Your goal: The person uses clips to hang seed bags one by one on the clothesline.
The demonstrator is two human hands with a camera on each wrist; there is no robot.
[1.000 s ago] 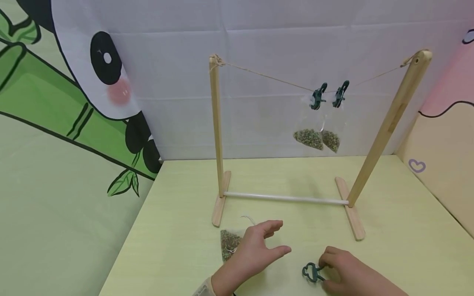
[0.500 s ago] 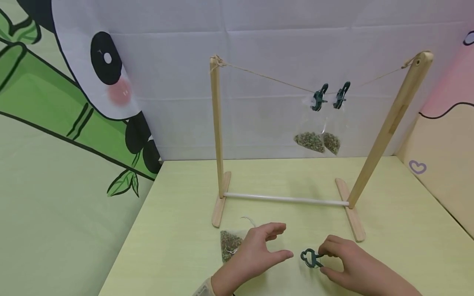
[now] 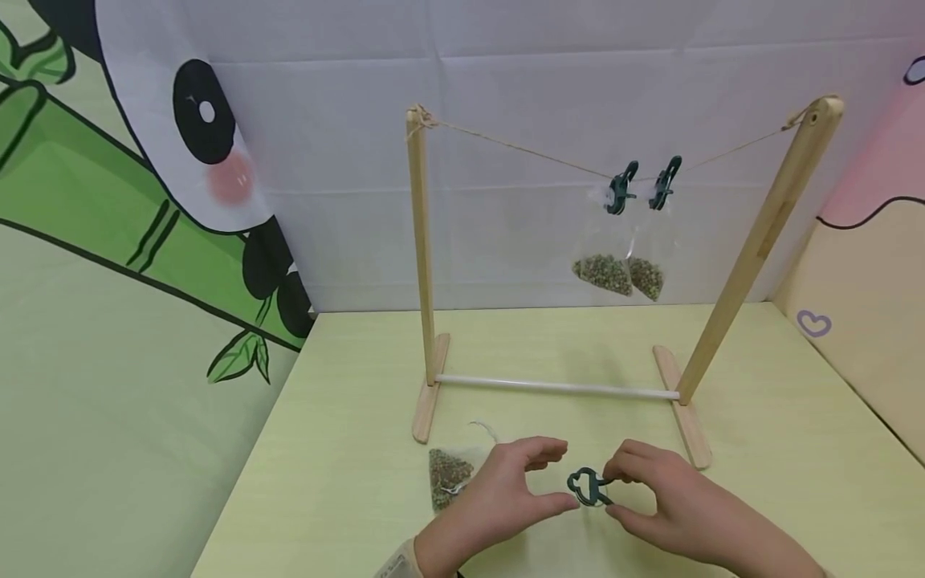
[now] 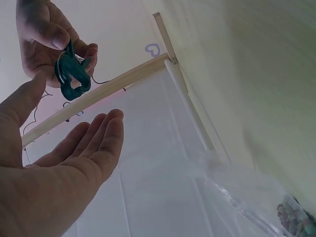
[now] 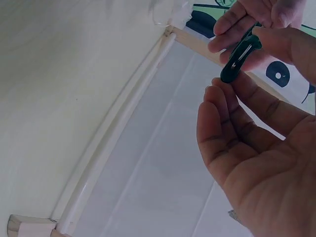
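A dark green spring clip is pinched by its two handles between the thumb and fingers of my right hand. Its looped jaw end points left, toward my left hand, whose thumb tip comes right beside the clip. That left hand holds nothing, its thumb and fingers spread apart. In the left wrist view the clip hangs from the right fingertips above the left palm. A clear bag of small greenish-brown pieces with a white string lies on the table, partly hidden behind my left hand.
Behind the hands stands a wooden frame with a white crossbar low down. Twine sags between its posts. Two green clips on it hold two clear bags of similar pieces. A pale cloth hangs at the back.
My right hand has moved up and left with the green clip, bringing it close to my left hand. The left hand has shifted slightly right, its thumb and fingers still apart.
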